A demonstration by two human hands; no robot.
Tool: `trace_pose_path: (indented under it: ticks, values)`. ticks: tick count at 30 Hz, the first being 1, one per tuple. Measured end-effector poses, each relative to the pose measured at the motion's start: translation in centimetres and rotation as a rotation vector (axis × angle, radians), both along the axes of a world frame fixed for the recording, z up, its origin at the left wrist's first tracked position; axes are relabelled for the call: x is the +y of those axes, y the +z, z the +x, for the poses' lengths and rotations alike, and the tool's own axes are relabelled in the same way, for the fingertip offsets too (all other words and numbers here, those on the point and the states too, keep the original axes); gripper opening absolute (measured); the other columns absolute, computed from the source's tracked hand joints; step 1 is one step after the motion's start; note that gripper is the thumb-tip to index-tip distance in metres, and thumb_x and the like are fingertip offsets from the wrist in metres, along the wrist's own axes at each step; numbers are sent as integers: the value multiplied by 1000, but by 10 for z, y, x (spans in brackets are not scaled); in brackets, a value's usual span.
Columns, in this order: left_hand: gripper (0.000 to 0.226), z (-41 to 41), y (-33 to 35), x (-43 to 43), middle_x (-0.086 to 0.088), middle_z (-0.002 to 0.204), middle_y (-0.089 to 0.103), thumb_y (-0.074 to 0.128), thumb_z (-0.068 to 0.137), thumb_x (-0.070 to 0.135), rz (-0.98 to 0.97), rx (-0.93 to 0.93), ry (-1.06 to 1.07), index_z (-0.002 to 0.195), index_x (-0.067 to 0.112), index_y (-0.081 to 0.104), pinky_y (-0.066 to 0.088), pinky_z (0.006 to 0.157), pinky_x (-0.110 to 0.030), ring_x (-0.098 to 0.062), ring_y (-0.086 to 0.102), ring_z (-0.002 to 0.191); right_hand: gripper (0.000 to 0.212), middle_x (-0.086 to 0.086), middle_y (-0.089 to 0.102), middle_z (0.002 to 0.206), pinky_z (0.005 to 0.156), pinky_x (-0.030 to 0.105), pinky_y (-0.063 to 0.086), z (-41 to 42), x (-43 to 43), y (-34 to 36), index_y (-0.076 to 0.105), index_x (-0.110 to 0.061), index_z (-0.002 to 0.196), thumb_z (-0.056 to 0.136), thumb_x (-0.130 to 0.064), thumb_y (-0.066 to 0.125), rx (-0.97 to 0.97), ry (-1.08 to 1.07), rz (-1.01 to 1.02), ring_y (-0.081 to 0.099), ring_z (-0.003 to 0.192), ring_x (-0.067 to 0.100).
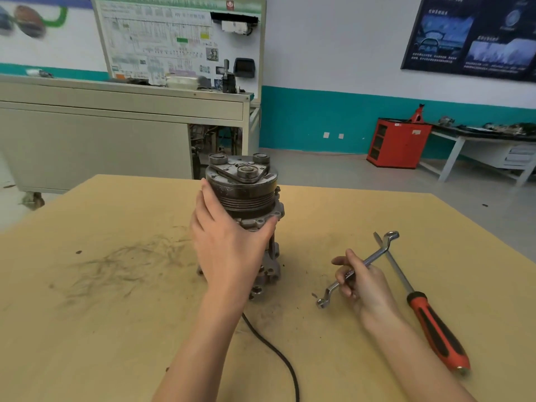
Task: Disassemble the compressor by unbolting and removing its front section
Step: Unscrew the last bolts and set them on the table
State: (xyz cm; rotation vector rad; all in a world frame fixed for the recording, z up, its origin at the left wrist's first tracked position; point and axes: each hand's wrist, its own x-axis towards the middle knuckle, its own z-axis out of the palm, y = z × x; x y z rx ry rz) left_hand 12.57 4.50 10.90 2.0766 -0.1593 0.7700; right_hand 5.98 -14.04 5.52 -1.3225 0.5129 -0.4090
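Smudged tan tabletop (87, 329) under upright compressor (246, 192); behind, perhaps a wiring chart (162, 39).

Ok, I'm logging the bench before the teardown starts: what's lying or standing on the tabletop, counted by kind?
compressor: 1
ring spanner: 1
screwdriver: 1
black cable: 1
Total: 4

My single view, head-worn, wide-angle, I look forward and down, close over the table (116, 314), far wall (333, 53) across the top.
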Motion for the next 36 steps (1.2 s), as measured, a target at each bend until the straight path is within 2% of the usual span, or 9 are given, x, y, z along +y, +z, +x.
trace_pose_path:
  ticks: [6, 10, 15, 17, 21, 25, 32, 33, 36]
  values:
    - [129, 6, -4, 16, -5, 151, 38, 71, 60, 64, -72, 12, -134, 155, 20, -4, 31, 112, -41, -25, 32, 138, 37, 0, 47, 45, 34, 16, 27, -10, -3, 6, 64, -6, 82, 99, -32, 44, 45, 24, -59, 33, 35, 9]
    - [137, 28, -5, 51, 18, 152, 27, 76, 51, 70, -180, 84, -425, 150, 38, -14, 26, 106, -20, 11, 28, 131, 37, 0, 48, 45, 34, 16, 27, -10, -3, 7, 64, -6, 82, 99, -32, 43, 57, 47, -100, 33, 35, 9]
    - [135, 56, -3, 85, 12, 161, 9, 84, 51, 63, -215, 252, -695, 151, 43, -4, 25, 118, -36, -3, 24, 142, 38, 2, 50, 48, 37, 19, 28, -12, -2, 6, 64, -5, 83, 99, -32, 42, 48, 86, -115, 35, 36, 10]
    - [137, 60, 0, 94, 12, 162, 5, 77, 47, 75, -175, 306, -682, 152, 40, -4, 25, 115, -34, -6, 22, 143, 36, 2, 51, 49, 35, 16, 28, -12, -2, 5, 64, -5, 83, 99, -29, 43, 39, 79, -108, 37, 37, 10]
    - [142, 46, 12, 84, 6, 158, 25, 64, 33, 92, -139, 331, -575, 151, 43, 4, 36, 103, -33, -8, 37, 132, 22, 5, 57, 53, 38, 17, 33, -8, -4, 4, 60, -3, 85, 96, -11, 43, -27, 40, -10, 44, 42, 12]
    - [138, 36, 10, 62, 2, 153, 36, 70, 42, 79, -21, 211, -499, 154, 27, 9, 36, 112, -40, -13, 40, 135, 18, 9, 61, 61, 44, 20, 41, -6, -3, 3, 56, -2, 89, 91, 2, 39, -76, 41, 76, 52, 51, 17]
    - [127, 51, 6, 76, 2, 143, 46, 81, 54, 55, -116, 228, -594, 154, 34, 7, 39, 97, -14, 3, 51, 117, 18, 12, 67, 68, 55, 26, 45, -9, 7, 4, 56, -3, 93, 98, -2, 38, -89, 117, 38, 60, 59, 21]
    - [125, 55, 6, 78, 5, 138, 49, 86, 58, 50, -132, 238, -641, 154, 35, 8, 41, 99, -14, 8, 53, 114, 18, 13, 68, 70, 55, 25, 46, -10, 8, 5, 56, -2, 93, 98, -3, 39, -102, 133, 31, 60, 60, 22]
    - [122, 67, 6, 83, 14, 133, 52, 83, 55, 44, -152, 270, -730, 153, 37, 10, 42, 108, -36, 8, 53, 118, 22, 17, 70, 75, 53, 23, 50, -12, 10, 6, 58, 2, 89, 98, -6, 41, -142, 186, -34, 64, 62, 22]
